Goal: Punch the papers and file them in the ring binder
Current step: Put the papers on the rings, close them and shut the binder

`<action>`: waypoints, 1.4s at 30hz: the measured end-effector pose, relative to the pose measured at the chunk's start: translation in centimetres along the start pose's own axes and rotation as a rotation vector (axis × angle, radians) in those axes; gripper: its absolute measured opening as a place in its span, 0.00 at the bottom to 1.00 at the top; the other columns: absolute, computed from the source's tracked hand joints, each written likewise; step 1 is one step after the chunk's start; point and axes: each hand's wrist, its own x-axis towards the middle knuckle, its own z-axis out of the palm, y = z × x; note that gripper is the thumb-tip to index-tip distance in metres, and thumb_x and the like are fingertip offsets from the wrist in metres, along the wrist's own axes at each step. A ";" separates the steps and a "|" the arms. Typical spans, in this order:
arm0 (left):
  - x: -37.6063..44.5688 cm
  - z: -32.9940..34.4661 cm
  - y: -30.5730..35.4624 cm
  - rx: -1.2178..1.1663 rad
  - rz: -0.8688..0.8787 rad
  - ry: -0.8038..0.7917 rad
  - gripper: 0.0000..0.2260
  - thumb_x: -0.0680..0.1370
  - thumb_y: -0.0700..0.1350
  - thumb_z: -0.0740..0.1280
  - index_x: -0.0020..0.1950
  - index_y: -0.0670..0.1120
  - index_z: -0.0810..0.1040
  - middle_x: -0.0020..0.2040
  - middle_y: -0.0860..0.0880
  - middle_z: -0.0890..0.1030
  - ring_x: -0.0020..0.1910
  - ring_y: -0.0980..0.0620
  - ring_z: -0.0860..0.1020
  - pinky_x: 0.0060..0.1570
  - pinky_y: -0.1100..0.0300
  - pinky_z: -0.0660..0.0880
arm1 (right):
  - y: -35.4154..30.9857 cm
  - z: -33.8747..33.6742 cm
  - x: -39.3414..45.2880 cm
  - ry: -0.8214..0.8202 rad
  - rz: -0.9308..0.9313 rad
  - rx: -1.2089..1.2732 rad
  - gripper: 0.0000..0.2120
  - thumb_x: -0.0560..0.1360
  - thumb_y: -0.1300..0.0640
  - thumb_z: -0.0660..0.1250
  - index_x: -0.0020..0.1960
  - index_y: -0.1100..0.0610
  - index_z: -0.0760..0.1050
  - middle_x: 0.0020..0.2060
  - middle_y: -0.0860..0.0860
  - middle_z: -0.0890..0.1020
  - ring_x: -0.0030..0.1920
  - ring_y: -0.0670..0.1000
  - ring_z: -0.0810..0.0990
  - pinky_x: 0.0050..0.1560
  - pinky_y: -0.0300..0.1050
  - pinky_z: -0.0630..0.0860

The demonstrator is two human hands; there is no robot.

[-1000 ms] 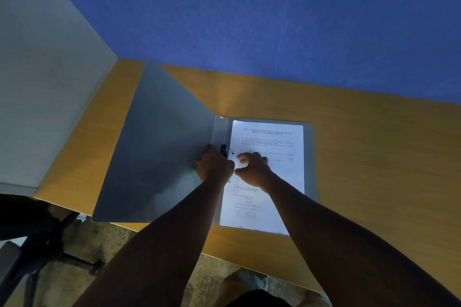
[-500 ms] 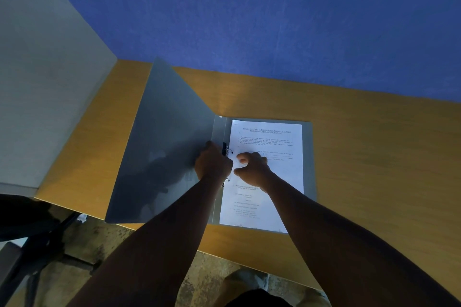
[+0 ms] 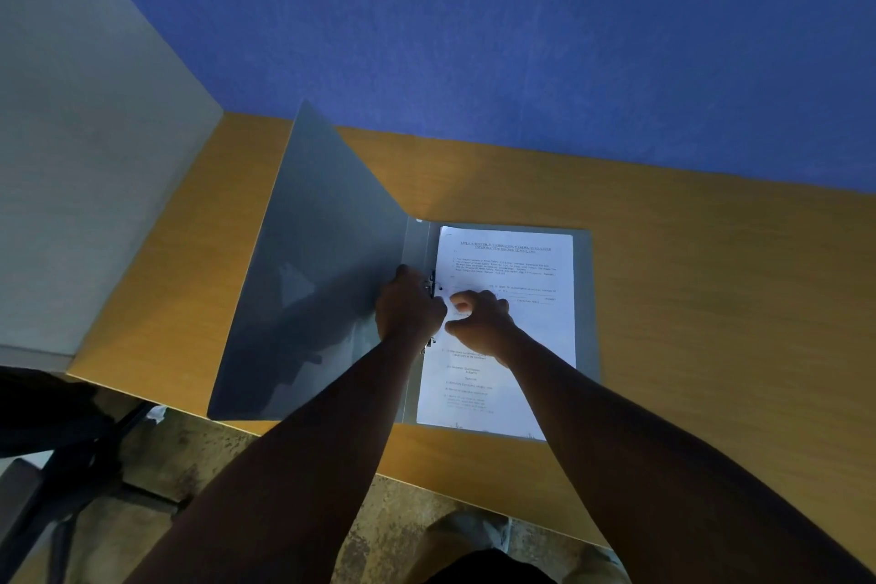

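Papers (image 3: 512,322) lie as a white printed stack on the right-hand board of the grey ring binder (image 3: 322,299), just right of centre frame, on the wooden desk (image 3: 711,299). The binder's front cover stands tilted up toward the left of the frame, not lying flat. Along the spine, the metal ring mechanism (image 3: 430,285) shows just above the left hand (image 3: 410,313), with a second bit of it peeking out below the wrist.

The left hand is curled closed over the mechanism, knuckles up; what exactly its fingers pinch is hidden beneath it. The right hand (image 3: 479,322) rests on the sheets' left margin, thumb and forefinger bent toward the rings, pressing the paper rather than clasping anything I can make out.

Judging by this, the sheets are being seated on the rings or the clasp is being closed. The risks: if the punched holes are not fully over the prongs, snapping the mechanism would crease or tear the margin. A fingertip near the rings could get nipped. The raised cover may fall shut onto both hands if nothing props it. Dim light makes hole alignment hard to check.
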 end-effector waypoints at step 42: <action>2.4 0.8 -1.0 0.095 0.011 -0.107 0.20 0.69 0.46 0.78 0.59 0.53 0.79 0.54 0.51 0.84 0.51 0.47 0.83 0.44 0.56 0.81 | -0.9 0.8 2.3 0.010 0.063 -0.184 0.43 0.68 0.36 0.71 0.76 0.40 0.52 0.69 0.54 0.68 0.69 0.60 0.65 0.59 0.61 0.69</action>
